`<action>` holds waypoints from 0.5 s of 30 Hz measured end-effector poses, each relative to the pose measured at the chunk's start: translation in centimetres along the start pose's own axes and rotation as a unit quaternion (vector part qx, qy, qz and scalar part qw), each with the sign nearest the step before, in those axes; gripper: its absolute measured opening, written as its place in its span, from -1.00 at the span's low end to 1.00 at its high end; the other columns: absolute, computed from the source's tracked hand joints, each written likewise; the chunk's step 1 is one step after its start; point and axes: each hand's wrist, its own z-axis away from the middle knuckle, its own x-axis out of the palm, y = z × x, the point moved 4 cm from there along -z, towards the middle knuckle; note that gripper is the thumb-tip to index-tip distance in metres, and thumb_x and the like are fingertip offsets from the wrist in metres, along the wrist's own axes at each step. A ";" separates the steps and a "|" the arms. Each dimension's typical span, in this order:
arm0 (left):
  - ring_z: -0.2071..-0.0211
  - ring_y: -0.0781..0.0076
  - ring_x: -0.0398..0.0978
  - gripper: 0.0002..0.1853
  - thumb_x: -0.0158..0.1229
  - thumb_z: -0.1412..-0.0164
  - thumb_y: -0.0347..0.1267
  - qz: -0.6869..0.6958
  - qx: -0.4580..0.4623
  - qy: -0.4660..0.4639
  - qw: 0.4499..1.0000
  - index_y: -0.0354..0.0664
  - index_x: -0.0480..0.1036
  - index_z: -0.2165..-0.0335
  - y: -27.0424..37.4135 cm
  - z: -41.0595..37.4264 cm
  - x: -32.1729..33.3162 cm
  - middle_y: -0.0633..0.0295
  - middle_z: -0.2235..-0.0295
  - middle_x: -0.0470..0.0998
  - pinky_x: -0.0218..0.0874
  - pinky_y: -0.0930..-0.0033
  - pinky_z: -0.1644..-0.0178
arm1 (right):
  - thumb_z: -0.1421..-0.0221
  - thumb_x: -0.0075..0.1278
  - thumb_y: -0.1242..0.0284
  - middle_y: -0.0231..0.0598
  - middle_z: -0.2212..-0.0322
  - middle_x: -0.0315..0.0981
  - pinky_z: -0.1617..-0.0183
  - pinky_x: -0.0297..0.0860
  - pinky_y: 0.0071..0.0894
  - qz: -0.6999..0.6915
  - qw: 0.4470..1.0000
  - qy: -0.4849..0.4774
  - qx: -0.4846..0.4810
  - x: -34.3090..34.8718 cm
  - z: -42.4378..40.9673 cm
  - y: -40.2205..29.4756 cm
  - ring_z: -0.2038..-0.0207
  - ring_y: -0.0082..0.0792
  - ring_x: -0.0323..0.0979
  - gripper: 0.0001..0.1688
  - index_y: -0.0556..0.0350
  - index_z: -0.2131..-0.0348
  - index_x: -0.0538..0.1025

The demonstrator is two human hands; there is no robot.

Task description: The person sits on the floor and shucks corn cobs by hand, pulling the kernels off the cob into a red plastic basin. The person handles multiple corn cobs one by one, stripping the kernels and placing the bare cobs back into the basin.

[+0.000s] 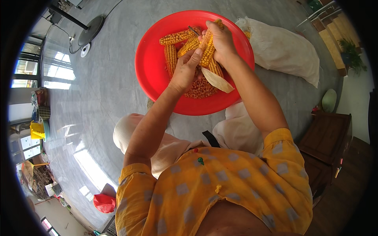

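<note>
My right hand (pixel 223 39) grips the upper part of a dried corn cob (pixel 209 54), held at a slant over a red plastic basin (pixel 150 73). At its lower left side, my left hand (pixel 185 70) has its thumb against the cob; its other fingers are mostly hidden. A paler strip runs along part of this cob. More dried corn cobs (pixel 170 57) lie in the basin, beside and under my hands. Loose kernels (pixel 200 89) cover the near part of the basin floor. A dry husk leaf (pixel 218 81) sticks out below the held cob. One thin dark tool (pixel 193 30) rests among the cobs, partly hidden.
Right of the basin, a white woven sack (pixel 283 47) lies on the grey floor (pixel 112 73), with corn at its mouth. A stand's round black base (pixel 91 31) and cable are at upper left. A dark wooden cabinet (pixel 324 138) stands at right, a red bag (pixel 104 203) at lower left.
</note>
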 end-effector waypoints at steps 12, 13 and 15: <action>0.55 0.67 0.34 -0.54 -0.23 -0.30 -0.11 -0.082 0.065 0.064 0.992 -0.26 0.33 0.11 -0.4 -0.2 -0.5 0.36 0.46 0.43 0.20 0.60 0.54 | -0.01 0.05 0.41 -0.29 0.58 0.33 0.43 0.43 -0.41 0.027 0.998 -0.029 -0.040 0.6 0.1 -0.1 0.55 -0.44 0.36 -0.79 0.11 0.40 0.34; 0.61 0.66 0.30 -0.57 -0.25 -0.31 -0.11 -0.079 0.084 0.073 0.991 -0.27 0.34 0.20 -0.5 -0.3 -0.5 0.37 0.53 0.39 0.15 0.58 0.59 | -0.01 0.05 0.42 -0.30 0.57 0.32 0.42 0.43 -0.40 0.028 0.998 -0.025 -0.047 0.6 0.2 -0.1 0.54 -0.45 0.36 -0.79 0.11 0.40 0.34; 0.70 0.65 0.25 -0.56 -0.29 -0.33 -0.12 -0.074 0.112 0.088 0.987 -0.28 0.36 0.35 -0.6 -0.4 -0.4 0.37 0.64 0.34 0.09 0.55 0.66 | 0.00 0.05 0.42 -0.31 0.57 0.32 0.40 0.44 -0.39 0.030 0.998 -0.016 -0.061 0.7 0.3 0.0 0.52 -0.48 0.36 -0.79 0.11 0.40 0.34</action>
